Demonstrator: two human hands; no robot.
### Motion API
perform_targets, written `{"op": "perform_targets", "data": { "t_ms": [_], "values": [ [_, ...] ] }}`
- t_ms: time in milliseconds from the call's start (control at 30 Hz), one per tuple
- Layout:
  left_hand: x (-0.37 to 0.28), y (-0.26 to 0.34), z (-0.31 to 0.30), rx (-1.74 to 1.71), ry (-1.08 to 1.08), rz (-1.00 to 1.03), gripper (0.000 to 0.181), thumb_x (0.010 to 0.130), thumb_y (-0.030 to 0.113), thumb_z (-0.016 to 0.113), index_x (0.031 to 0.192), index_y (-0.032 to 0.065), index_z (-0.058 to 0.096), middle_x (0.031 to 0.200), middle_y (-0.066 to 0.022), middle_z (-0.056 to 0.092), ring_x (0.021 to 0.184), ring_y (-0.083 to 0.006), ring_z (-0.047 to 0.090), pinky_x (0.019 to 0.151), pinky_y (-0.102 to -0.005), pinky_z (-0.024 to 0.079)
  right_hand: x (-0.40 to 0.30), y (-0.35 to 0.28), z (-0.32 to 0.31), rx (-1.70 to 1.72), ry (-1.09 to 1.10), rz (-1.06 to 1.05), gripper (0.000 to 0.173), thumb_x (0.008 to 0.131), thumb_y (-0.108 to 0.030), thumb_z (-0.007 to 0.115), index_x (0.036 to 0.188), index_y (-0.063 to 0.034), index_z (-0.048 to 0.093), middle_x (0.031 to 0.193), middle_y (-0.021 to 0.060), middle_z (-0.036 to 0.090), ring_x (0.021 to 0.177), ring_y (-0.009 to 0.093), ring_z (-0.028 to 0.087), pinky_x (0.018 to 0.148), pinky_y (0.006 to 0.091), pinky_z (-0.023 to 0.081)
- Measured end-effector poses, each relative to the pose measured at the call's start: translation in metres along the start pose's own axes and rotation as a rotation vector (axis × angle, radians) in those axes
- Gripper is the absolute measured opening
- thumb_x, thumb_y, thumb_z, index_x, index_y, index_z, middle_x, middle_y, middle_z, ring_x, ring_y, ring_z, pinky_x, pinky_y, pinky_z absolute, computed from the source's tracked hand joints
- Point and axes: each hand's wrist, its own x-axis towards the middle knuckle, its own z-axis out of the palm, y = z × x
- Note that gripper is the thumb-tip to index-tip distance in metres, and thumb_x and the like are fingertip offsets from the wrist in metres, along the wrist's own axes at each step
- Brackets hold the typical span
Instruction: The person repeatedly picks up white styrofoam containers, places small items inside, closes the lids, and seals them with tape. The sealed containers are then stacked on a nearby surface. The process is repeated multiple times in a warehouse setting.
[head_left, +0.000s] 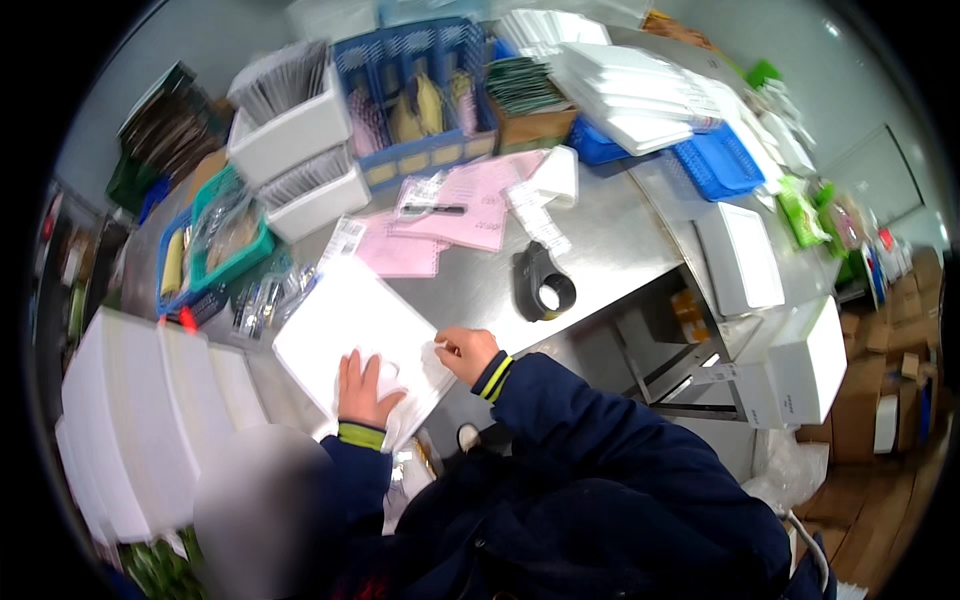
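Note:
A white box or panel (341, 311) lies at an angle on the near edge of the stainless steel table (615, 240). My left hand (364, 390) rests palm down on its near part, fingers apart, on crumpled thin translucent film (390, 379). At the panel's right edge my right hand (465, 351) has its fingers closed together, pinching what looks like the same film. Motion blur hides exactly how much the fingertips hold. Beyond my right hand stands a black tape dispenser (529, 277).
Pink forms (472, 195) carry a black marker pen (431, 210) and printed label strips (538, 217). White foam boxes (135, 420) stand at left. A teal basket (255, 251) and blue file racks (416, 90) line the back. A gap opens in the table front, right of me.

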Motion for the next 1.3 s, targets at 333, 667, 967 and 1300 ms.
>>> {"op": "perform_targets", "data": {
  "t_ms": [333, 667, 967, 1300],
  "values": [
    [0.014, 0.004, -0.008, 0.006, -0.104, -0.103, 0.058, 0.062, 0.027, 0.072, 0.111, 0.0039, 0.051, 0.124, -0.022, 0.038, 0.117, -0.0425, 0.033, 0.095, -0.0457, 0.032, 0.154, 0.132, -0.244, 0.247, 0.468, 0.204, 0.028, 0.073, -0.013, 0.064, 0.097, -0.0004, 0.058, 0.067, 0.0091, 0.061, 0.055, 0.012, 0.058, 0.051, 0.0258, 0.046],
    [0.026, 0.014, -0.008, -0.276, -0.199, -0.525, 0.067, 0.051, 0.016, 0.078, 0.111, 0.0079, 0.048, 0.126, -0.0218, 0.039, 0.113, -0.0399, 0.038, 0.092, -0.0442, 0.036, 0.367, 0.247, -0.488, 0.34, 0.894, 0.387, 0.064, 0.066, -0.015, 0.073, 0.12, -0.0009, 0.042, 0.082, 0.015, 0.058, 0.07, 0.021, 0.06, 0.048, 0.0314, 0.046],
    [0.01, 0.012, 0.002, -0.058, -0.257, -0.618, 0.069, 0.046, 0.012, 0.078, 0.108, 0.0077, 0.047, 0.132, -0.0224, 0.031, 0.122, -0.041, 0.029, 0.1, -0.0439, 0.029, 0.41, 0.343, -0.616, -0.31, 0.933, 0.502, 0.112, 0.052, -0.059, 0.072, 0.128, 0.0086, 0.026, 0.125, 0.0293, 0.039, 0.118, 0.037, 0.038, 0.098, 0.0356, 0.032],
    [0.015, 0.03, -0.007, 0.018, -0.261, -0.686, 0.066, 0.049, 0.006, 0.077, 0.107, 0.0091, 0.046, 0.135, -0.0188, 0.029, 0.124, -0.0375, 0.028, 0.101, -0.0411, 0.029, 0.431, 0.338, -0.63, -0.445, 0.758, 0.37, 0.09, 0.049, -0.044, 0.079, 0.117, 0.0053, 0.046, 0.105, 0.0235, 0.056, 0.102, 0.03, 0.053, 0.089, 0.0324, 0.04]
  ]
}}
